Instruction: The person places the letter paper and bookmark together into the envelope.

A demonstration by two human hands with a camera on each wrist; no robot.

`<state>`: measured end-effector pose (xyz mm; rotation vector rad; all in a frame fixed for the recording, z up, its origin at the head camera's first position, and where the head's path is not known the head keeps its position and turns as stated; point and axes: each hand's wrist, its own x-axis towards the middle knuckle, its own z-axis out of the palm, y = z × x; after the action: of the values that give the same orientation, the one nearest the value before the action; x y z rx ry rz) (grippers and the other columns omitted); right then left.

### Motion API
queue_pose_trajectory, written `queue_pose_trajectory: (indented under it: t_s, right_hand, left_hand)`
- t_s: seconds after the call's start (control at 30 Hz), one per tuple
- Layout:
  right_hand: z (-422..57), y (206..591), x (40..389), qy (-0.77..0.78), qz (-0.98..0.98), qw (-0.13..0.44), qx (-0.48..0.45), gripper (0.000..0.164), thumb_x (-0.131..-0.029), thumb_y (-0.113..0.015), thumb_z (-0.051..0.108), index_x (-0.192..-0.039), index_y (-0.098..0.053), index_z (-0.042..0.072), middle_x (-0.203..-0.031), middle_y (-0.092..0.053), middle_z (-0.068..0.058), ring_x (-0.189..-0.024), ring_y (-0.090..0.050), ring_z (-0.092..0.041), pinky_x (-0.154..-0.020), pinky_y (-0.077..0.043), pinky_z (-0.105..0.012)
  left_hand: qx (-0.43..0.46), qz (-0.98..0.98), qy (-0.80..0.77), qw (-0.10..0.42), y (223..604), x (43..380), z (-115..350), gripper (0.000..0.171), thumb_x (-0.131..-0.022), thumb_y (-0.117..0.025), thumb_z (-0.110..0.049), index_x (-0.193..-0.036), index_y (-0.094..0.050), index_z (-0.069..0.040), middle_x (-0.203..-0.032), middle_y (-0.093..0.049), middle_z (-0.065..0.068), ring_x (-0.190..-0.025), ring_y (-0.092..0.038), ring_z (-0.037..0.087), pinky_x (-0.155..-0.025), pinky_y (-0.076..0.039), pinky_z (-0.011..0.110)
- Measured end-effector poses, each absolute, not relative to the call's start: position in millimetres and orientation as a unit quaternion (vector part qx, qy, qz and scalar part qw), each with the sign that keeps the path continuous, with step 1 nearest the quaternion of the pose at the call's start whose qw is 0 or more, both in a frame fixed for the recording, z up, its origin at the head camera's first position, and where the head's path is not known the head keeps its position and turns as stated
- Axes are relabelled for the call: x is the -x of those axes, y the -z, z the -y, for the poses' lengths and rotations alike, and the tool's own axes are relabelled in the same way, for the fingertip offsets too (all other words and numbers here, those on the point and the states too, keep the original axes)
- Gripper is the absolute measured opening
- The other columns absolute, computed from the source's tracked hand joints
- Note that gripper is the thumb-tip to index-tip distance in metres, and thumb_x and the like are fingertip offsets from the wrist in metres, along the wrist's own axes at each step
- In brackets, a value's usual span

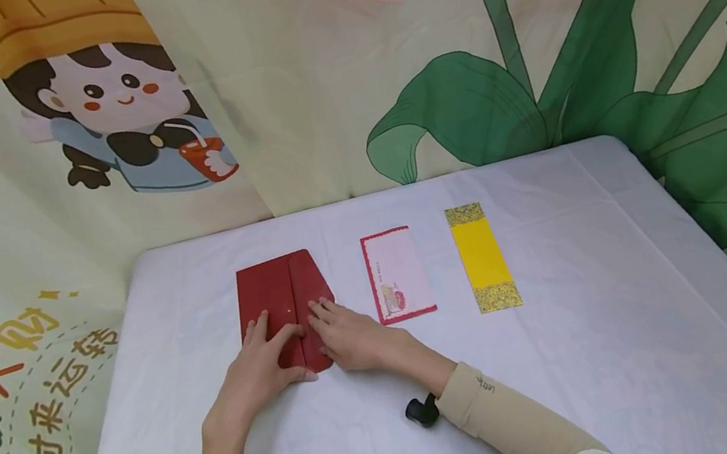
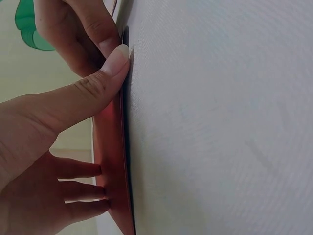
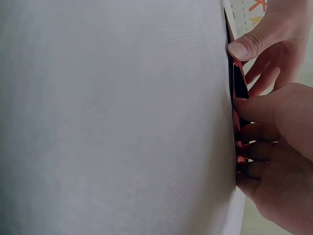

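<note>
A red envelope (image 1: 264, 285) lies flat on the table, its flap (image 1: 308, 273) with slanted corners spread toward the right. My left hand (image 1: 254, 376) rests on the envelope's body, fingers spread, with the thumb at the near edge. In the left wrist view, that thumb (image 2: 115, 61) lies along the edge and the outstretched fingers (image 2: 80, 191) touch the red surface. Fingers of my right hand (image 1: 357, 338) press on the flap, close beside the left hand. The right wrist view has the right hand (image 3: 283, 152) at the red edge, its fingertips partly hidden.
A white card with a red border (image 1: 399, 273) lies right of the envelope. Farther right is a yellow strip with patterned ends (image 1: 485, 256). A white cloth covers the table (image 1: 611, 346); a printed curtain (image 1: 299, 108) hangs behind it.
</note>
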<state>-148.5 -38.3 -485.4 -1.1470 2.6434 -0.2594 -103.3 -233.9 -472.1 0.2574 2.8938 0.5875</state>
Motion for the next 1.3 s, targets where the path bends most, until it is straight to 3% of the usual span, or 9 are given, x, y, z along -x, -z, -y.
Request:
queue_pose_trajectory:
  t_s: [0.3,0.53,0.83,1.1,1.3]
  right_hand:
    - [38,483,148,0.083,-0.909,0.124,0.388,0.061,-0.104,-0.061,0.029,-0.156,-0.041,0.004,-0.167,-0.032,-0.014,-0.157,-0.028,-0.030,-0.121,-0.035,-0.034]
    - [32,479,148,0.115,-0.910,0.117,0.381,0.053,-0.102,-0.064,0.028,-0.150,-0.052,0.009,-0.162,-0.044,-0.010,-0.153,-0.036,-0.027,-0.119,-0.039,-0.036]
    - [9,477,142,0.169,-0.913,0.047,0.369,0.042,-0.099,-0.068,0.025,-0.139,-0.063,0.010,-0.138,-0.067,-0.005,-0.126,-0.062,-0.022,-0.105,-0.052,-0.030]
    - [-16,474,145,0.224,-0.931,0.032,0.288,0.046,-0.099,-0.069,0.027,-0.140,-0.061,0.011,-0.132,-0.068,-0.004,-0.118,-0.063,-0.021,-0.100,-0.054,-0.033]
    - [-35,480,152,0.292,-0.936,0.018,0.198,0.046,-0.096,-0.074,0.026,-0.137,-0.062,0.010,-0.121,-0.069,-0.005,-0.103,-0.060,-0.018,-0.088,-0.057,-0.031]
  left_hand:
    - [-0.084,-0.973,-0.196,0.093,475,103,234,0.070,-0.078,-0.090,-0.035,-0.137,-0.060,-0.014,-0.159,-0.028,0.038,-0.146,-0.021,0.065,-0.096,-0.047,0.076]
    - [-0.085,-0.972,-0.198,0.094,474,103,233,0.068,-0.078,-0.090,-0.036,-0.135,-0.061,-0.014,-0.158,-0.029,0.037,-0.145,-0.022,0.065,-0.095,-0.047,0.076]
    - [-0.087,-0.970,-0.208,0.089,475,104,232,0.066,-0.077,-0.091,-0.037,-0.132,-0.061,-0.016,-0.158,-0.029,0.035,-0.145,-0.023,0.065,-0.093,-0.048,0.075]
    - [-0.086,-0.970,-0.211,0.081,472,104,235,0.064,-0.076,-0.092,-0.037,-0.129,-0.061,-0.019,-0.157,-0.031,0.034,-0.144,-0.025,0.064,-0.093,-0.049,0.074]
    - [-0.091,-0.972,-0.201,0.081,472,104,237,0.063,-0.076,-0.091,-0.039,-0.129,-0.061,-0.019,-0.158,-0.030,0.034,-0.144,-0.025,0.065,-0.095,-0.047,0.075]
